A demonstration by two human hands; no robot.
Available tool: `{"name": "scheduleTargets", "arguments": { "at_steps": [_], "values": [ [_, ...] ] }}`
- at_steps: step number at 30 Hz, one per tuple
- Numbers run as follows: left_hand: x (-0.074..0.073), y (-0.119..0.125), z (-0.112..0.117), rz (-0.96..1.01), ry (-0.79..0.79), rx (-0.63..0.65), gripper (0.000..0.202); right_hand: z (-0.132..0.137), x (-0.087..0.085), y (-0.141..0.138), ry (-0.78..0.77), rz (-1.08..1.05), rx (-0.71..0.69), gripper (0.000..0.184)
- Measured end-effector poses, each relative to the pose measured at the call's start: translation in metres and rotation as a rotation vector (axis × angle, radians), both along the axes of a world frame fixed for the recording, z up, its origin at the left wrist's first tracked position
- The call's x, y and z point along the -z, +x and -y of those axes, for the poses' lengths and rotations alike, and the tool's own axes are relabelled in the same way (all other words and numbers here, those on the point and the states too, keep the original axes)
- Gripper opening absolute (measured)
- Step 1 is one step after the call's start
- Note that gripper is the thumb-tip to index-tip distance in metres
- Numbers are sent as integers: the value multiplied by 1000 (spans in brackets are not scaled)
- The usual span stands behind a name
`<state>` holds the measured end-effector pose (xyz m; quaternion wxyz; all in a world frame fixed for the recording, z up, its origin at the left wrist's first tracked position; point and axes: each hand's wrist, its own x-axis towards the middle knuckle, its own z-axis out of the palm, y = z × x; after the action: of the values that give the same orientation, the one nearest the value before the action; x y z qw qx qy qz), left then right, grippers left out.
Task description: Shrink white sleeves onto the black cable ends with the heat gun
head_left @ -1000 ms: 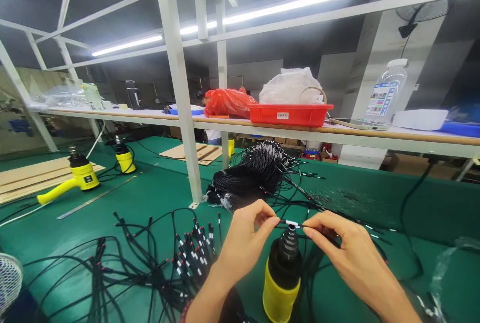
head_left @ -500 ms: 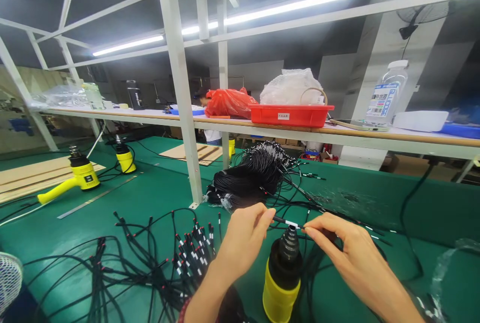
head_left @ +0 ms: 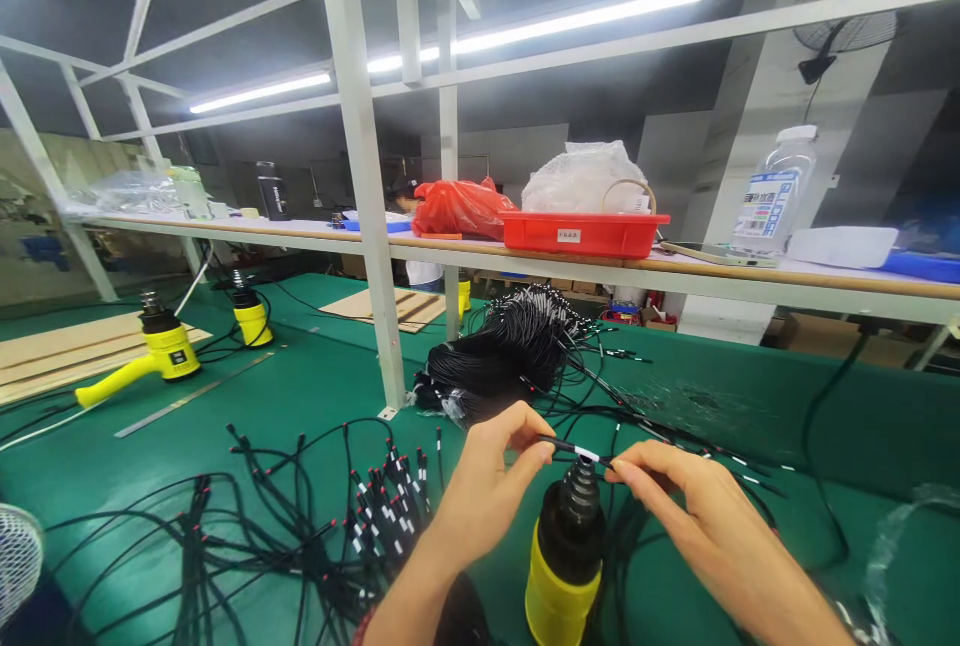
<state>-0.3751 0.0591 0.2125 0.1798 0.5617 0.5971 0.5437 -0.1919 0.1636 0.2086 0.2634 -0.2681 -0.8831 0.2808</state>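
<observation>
One black cable (head_left: 574,450) with a white band, held near-level between two bare hands: left hand (head_left: 489,486), thumb and fingers pinched on one end; right hand (head_left: 694,501), likewise pinched on the other. One yellow-and-black heat gun (head_left: 564,581), upright, stepped nozzle just under the band; contact cannot be told. Loose cables (head_left: 386,506) with white bands and red tips, left of the gun on a green bench (head_left: 300,376). One large cable bundle (head_left: 491,361), behind the hands. One red tray (head_left: 585,236), on the shelf above.

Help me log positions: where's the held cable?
In the head view, right of centre, the cable spans left hand to right hand, at the near heat gun's nozzle.
</observation>
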Motion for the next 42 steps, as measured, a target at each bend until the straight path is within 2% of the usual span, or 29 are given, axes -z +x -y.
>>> {"name": "scheduleTargets", "arguments": {
  "at_steps": [9, 17, 24, 28, 32, 34, 37, 42],
  "values": [
    [1, 4, -3, 59, -36, -34, 29, 0, 1, -3, -4, -6, 65, 43],
    [0, 6, -4, 73, 34, -126, 8, -1, -3, -2, -28, -26, 74, 36],
    [4, 5, -5, 69, 62, -110, 18, -3, -3, -2, 14, -16, 83, 25],
    [0, 6, -3, -71, 22, -113, 13, 0, -2, -2, 7, 56, 59, 35],
    [-1, 7, -1, -265, -57, -168, 39, 3, -1, -3, -1, 73, 23, 40],
    [1, 7, -2, -314, -83, -205, 43, 4, 0, -3, -6, 51, -7, 36],
    [4, 6, -2, -316, -88, -217, 45, 3, 1, -3, -9, 6, -11, 33],
    [4, 5, -1, -210, -63, -131, 48, 2, -2, -1, 16, -32, 24, 40]
  ]
}}
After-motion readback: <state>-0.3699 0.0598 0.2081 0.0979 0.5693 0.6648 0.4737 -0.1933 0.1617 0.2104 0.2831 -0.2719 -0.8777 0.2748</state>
